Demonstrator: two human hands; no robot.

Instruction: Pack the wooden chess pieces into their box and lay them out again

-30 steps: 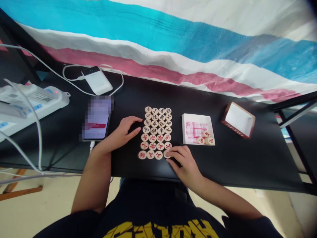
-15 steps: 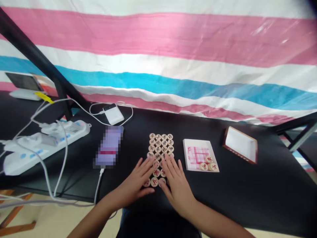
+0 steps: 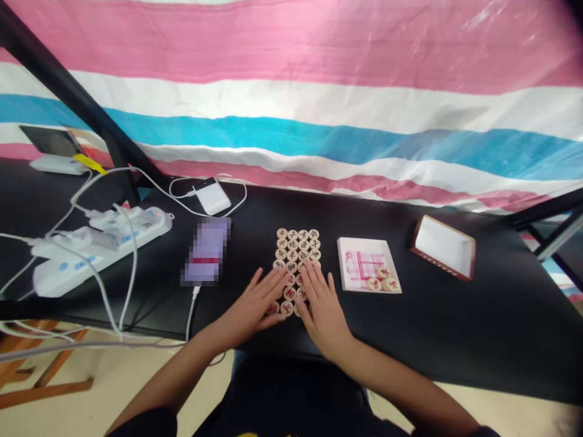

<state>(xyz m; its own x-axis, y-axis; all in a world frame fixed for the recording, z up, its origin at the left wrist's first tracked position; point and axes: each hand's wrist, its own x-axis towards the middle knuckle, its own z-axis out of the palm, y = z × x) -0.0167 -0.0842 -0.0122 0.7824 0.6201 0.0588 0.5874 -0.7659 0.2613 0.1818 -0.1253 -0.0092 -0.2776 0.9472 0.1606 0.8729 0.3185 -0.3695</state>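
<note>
Round wooden Chinese chess pieces [image 3: 296,249] with red characters lie in a tight grid on the black table [image 3: 432,321]. My left hand [image 3: 257,300] and my right hand [image 3: 321,300] rest flat side by side, fingers spread, over the lower rows, hiding several pieces. The fingertips of both hands touch or nearly touch those pieces, and neither hand visibly holds anything. To the right of the grid lies a white card with a pink grid print [image 3: 364,261], with three more wooden pieces [image 3: 382,283] at its lower right corner.
A small brown-rimmed white tray [image 3: 444,247] stands at the right. To the left are a phone with a blurred screen [image 3: 207,250], a white power bank [image 3: 212,196], and a power strip [image 3: 104,246] with tangled white cables. A striped cloth [image 3: 291,127] hangs behind the table.
Since a second ago, my hands have come together from either side of the grid onto its lower rows. The view has tilted upward, showing more of the striped cloth.
</note>
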